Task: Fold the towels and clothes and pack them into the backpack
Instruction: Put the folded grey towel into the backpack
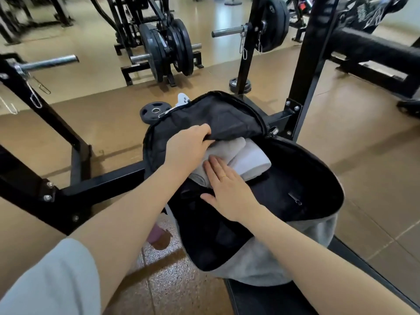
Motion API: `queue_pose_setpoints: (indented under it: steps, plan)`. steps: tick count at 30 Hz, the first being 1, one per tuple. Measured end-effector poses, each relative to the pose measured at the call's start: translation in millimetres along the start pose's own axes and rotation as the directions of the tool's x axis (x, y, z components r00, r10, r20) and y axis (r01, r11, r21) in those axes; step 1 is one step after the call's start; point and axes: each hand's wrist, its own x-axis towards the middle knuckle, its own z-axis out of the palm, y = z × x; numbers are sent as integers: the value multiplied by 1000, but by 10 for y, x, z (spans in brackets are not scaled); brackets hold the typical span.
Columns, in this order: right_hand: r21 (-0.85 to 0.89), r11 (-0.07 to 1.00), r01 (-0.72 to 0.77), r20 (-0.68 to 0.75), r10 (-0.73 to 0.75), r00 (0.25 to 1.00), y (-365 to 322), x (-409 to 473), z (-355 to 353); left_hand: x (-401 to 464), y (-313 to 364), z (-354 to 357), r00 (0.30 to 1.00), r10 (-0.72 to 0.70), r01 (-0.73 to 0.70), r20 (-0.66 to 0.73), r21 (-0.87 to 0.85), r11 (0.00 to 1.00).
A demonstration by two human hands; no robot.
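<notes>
The black backpack (295, 178) lies open on a dark bench (261, 298), its front flap (216, 119) lifted. Folded pale grey and white towels (241, 155) sit at its mouth, partly under the flap. The left hand (186, 146) grips the flap's edge with curled fingers. The right hand (227, 187) rests flat on the towels, fingers straight. A grey garment (261, 264) lies beneath the backpack. Weight plates (166, 51) on a rack stand well beyond, and one loose plate (154, 111) lies on the floor.
</notes>
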Motion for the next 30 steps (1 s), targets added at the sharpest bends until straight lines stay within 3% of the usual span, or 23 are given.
queue_pose_setpoints:
  steps: [4,7,10,13,16,19,23,25,30]
  plan:
    - [0,995,-95,27,95,995,10,592,-101,-1,79,-110,983,158,-156,-91,35,987]
    - [70,989,-130,235,110,966,39,639,-209,-3,117,-159,988,150,-149,-46,19,989]
    - [308,951,-37,159,-13,987,95,307,-429,-27,80,-70,995,52,-54,84,21,998]
    - [305,952,-13,164,-39,986,225,-134,-623,-147,140,117,983,73,-85,169,63,994]
    - [369,925,-87,74,64,995,278,-532,-791,-284,244,244,976,71,-94,207,107,990]
    - [509,825,-244,8,279,960,238,-893,-904,-313,331,228,983,113,-114,145,-1,994]
    - [621,642,-449,-24,588,809,141,-1304,-1013,-336,536,190,933,359,-345,25,-215,913]
    - [645,566,-513,-31,691,723,69,-1489,-1105,-356,696,171,875,481,-438,58,-333,835]
    - [673,385,-632,-136,904,405,-361,-2085,-1276,-523,1198,114,646,742,-524,180,-602,603]
